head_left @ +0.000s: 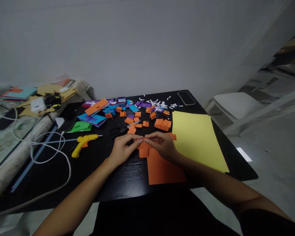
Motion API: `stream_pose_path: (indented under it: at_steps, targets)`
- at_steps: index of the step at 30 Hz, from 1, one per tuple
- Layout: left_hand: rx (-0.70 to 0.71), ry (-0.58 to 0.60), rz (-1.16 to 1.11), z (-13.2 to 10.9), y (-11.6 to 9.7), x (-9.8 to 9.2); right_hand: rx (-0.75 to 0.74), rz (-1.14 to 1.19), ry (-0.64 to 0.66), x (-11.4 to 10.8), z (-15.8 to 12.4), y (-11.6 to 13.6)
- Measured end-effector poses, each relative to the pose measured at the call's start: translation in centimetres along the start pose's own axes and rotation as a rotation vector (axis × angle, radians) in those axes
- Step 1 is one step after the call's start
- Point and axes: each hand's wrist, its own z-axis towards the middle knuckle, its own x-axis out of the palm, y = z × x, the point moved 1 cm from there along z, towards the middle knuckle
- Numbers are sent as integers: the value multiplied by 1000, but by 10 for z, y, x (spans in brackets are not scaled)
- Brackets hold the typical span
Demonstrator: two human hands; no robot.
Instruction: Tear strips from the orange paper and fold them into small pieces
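Note:
Both hands meet near the middle of the black table. My left hand pinches the left edge of a small folded orange paper piece, thumb and index finger together. From the other side my right hand pinches the same piece, fingertips almost touching those of the left. Under my right hand lies a larger orange sheet, flat on the table. Just beyond the hands are loose orange pieces and a stack of folded orange paper.
A yellow glue gun and white cable lie left. Yellow sheets and a phone are right. Scissors, coloured folded papers and white scraps sit farther back. A white stool stands beyond the table.

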Motion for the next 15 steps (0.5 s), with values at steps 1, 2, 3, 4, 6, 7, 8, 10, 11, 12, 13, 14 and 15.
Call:
stream_pose_path:
  at_steps: [1, 2, 3, 4, 6, 7, 8, 10, 11, 12, 13, 14, 15]
  targets:
    - [-6, -2, 0, 0, 0, 0, 3, 4, -3, 0, 0, 0]
    - [-11, -2, 0, 0, 0, 0, 6, 11, -7, 0, 0, 0]
    - [-15, -3, 0, 0, 0, 0, 9, 20, -9, 0, 1, 0]
    - [-18, -4, -2, 0, 0, 0, 13, 29, -10, 1, 1, 0]
    - [-27, -5, -10, 1, 0, 0, 24, 47, -13, 1, 2, 1]
    - [-36, -9, -16, 1, 0, 0, 30, 58, -18, 1, 3, 1]
    - [-50, -14, -27, 1, 0, 1, 37, 68, -24, 1, 3, 2]
    - [-99, -22, -73, 0, 0, 3, 56, 86, -24, 1, 5, 2]
    - [-132, -28, -109, 0, 1, 4, 65, 93, -13, 1, 5, 2]
    - [-166, -37, -153, 0, 2, 5, 75, 100, 3, 1, 6, 1]
    - [-200, -46, -202, 0, 2, 6, 89, 109, 27, 1, 7, 1]
    - [-231, -54, -249, 0, 3, 7, 107, 122, 50, 1, 7, 1]
    - [-257, -60, -291, 0, 4, 8, 126, 141, 69, 1, 7, 0]
